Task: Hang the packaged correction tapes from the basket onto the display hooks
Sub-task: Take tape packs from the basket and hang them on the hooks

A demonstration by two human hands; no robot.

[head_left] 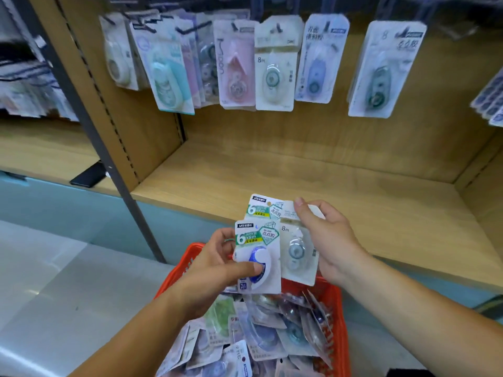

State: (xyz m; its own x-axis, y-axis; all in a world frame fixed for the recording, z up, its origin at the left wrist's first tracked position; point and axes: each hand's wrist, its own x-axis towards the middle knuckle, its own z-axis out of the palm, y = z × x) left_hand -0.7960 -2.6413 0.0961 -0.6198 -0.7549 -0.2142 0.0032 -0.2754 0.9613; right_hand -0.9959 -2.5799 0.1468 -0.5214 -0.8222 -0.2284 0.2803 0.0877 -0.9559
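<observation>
Just above the basket point(338, 308), both hands hold packs in front of the shelf point(299, 172). The left hand point(215, 263) grips a green pack point(257, 240) with its fingers curled behind the card and its thumb pressed on the blue blister. A second green pack point(262, 209) sticks up behind the first; which hand holds it I cannot tell. The right hand point(330, 240) pinches a pale pack point(296, 251) marked 8m, thumb on the front near the top edge and fingers behind it. This pack overlaps the right side of the green ones. The orange basket sits below the hands, heaped with loose packs point(261, 336) lying at all angles. Higher up, hung packs point(275, 66) dangle in a row from hooks point(236, 26) on the back panel. A flat dark thing point(88, 174) lies on the shelf edge at far left.
</observation>
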